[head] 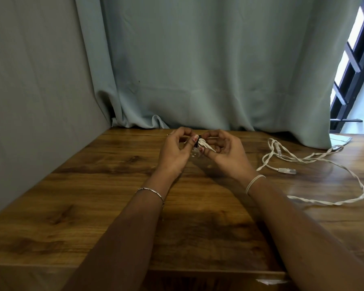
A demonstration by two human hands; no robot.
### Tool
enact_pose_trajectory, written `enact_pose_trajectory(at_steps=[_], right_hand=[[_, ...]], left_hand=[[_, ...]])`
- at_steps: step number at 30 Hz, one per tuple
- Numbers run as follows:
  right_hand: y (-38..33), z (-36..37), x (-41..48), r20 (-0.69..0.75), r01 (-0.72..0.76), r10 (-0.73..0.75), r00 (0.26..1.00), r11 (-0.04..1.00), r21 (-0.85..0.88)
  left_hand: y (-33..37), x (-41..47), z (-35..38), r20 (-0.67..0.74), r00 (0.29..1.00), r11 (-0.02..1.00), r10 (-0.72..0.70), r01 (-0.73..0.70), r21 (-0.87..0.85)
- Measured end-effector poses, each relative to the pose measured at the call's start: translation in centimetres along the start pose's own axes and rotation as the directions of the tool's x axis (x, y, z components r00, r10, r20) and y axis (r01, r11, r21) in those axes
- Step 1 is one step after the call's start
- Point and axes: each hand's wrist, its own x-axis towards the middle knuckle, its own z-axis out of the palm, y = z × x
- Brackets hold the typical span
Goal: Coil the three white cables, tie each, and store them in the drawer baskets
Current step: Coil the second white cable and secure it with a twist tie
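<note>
A small coiled white cable (204,145) is held above the wooden table (93,206), between both hands. My left hand (177,150) pinches its left end, where a black tie (197,141) wraps the bundle. My right hand (225,152) grips the coil from the right, fingers curled around it. A second white cable (324,162) lies loose and uncoiled on the table to the right, its plug (287,170) pointing right. No third cable or drawer basket is in view.
A grey-green curtain (198,70) hangs along the table's far edge, and a grey wall (29,91) closes the left side. A barred window (355,59) shows at the upper right. A pale sheet (340,139) lies at the far right corner.
</note>
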Motion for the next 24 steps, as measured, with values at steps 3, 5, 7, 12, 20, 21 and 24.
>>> enact_pose_trajectory(at_steps=[3,5,7,12,20,21,24], right_hand=[[0.1,0.1,0.0,-0.007,-0.041,0.042,0.999,0.994,0.104],[0.3,0.2,-0.1,-0.023,-0.071,0.076,0.997,0.982,0.176],[0.7,0.1,-0.1,-0.042,-0.101,0.114,0.993,0.966,0.239],[1.0,-0.2,0.0,-0.037,-0.140,0.157,0.987,0.946,0.294],[0.2,-0.4,-0.1,0.053,-0.209,0.204,0.978,0.898,0.389],[0.2,-0.4,-0.2,0.062,-0.215,0.207,0.976,0.896,0.389],[-0.1,-0.4,-0.3,0.077,-0.229,0.217,0.973,0.893,0.388]], left_hand=[[-0.1,0.1,-0.1,-0.018,0.999,1.000,0.026,-0.026,0.014],[-0.2,0.2,-0.3,0.010,0.999,0.999,0.032,-0.032,0.010],[-0.2,0.2,-0.3,0.067,0.997,0.999,0.033,-0.035,0.024],[0.0,0.1,-0.4,0.097,0.995,0.999,0.011,-0.015,0.043],[0.5,-0.3,-0.6,0.092,0.994,0.982,-0.061,0.077,-0.171],[0.5,-0.3,-0.6,0.087,0.992,0.971,-0.096,0.113,-0.210],[0.5,-0.4,-0.6,0.095,0.978,0.934,-0.187,0.207,-0.292]])
